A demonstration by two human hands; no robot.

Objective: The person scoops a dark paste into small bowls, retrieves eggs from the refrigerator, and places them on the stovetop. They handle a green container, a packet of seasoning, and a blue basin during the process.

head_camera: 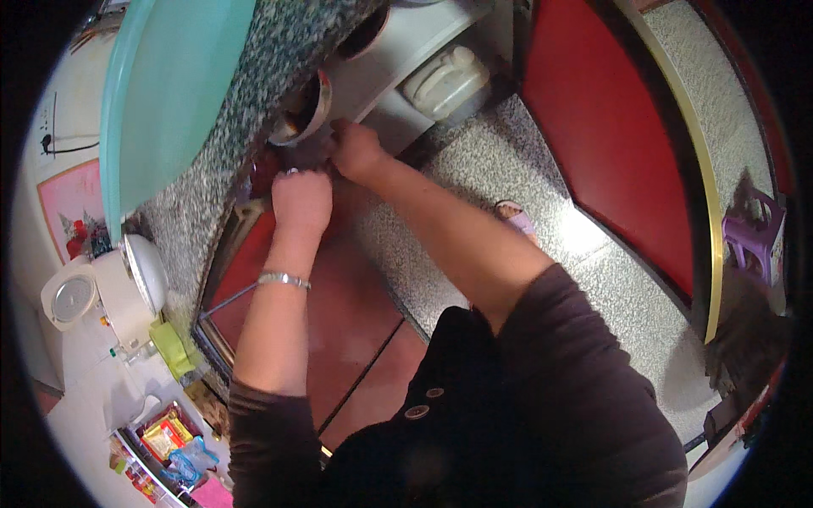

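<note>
Both my hands reach forward to a dim shelf area below the edge of a speckled stone counter (209, 152). My left hand (302, 197), with a metal bracelet on its wrist, has its fingers curled out of sight near a dark, blurred area. Close beside it, my right hand (359, 149) is bent just below a round pot or bowl (321, 108) with dark contents. What the fingers of either hand touch cannot be made out. A second round vessel (371, 41) stands farther back on the white shelf (362, 82).
A translucent green lid or basin (171, 101) rests over the counter. A rice cooker (120, 295) with a raised lid is at left, above a tray of packets (168, 435). Red cabinet doors (336, 298) lie below. A pale appliance (451, 82), a red panel (610, 140) and a purple stool (756, 235) are at right.
</note>
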